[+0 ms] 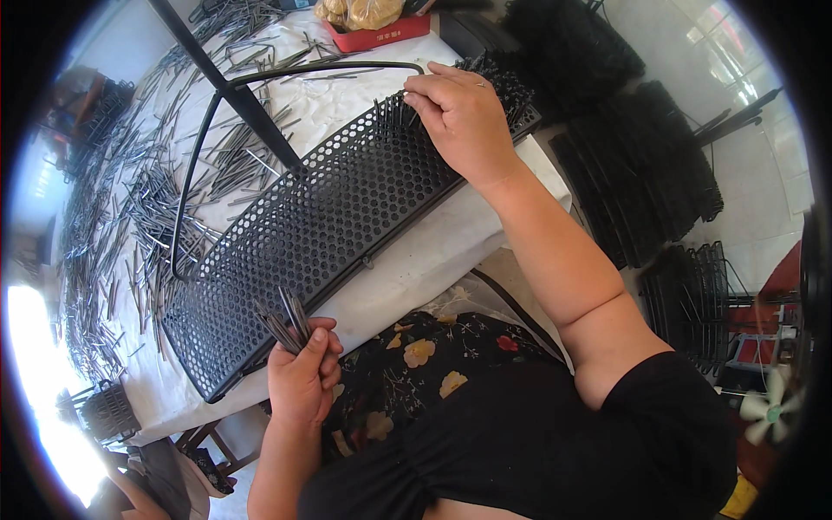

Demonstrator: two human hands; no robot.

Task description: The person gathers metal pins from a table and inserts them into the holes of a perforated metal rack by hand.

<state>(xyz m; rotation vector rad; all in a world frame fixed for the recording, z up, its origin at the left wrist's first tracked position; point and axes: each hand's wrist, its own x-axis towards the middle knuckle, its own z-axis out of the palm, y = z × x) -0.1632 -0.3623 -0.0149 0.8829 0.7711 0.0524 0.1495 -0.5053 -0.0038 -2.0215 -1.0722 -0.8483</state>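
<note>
Several thin rods (296, 315) are clasped in L hand (299, 373). R hand (464, 121), fingers curled, is over blk mesh panel (334, 208); can't tell what's pinched.

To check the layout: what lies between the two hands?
In the head view, mostly the black perforated panel lies between left hand and right hand.

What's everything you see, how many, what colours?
table: one, white top, centre-left
holed panel: one, black, on table
pole: one, black, above panel
curved rod: one, black, behind panel
thin strips: countless, grey, across table
tray: one, red, far side
dark stacks: several, black, right
fan: one, pale, lower right
another person: one, partly visible, lower left
flowered cloth: one, black, lap
left hand: one, bare, gripping strips
right hand: one, bare, at panel's end
</note>
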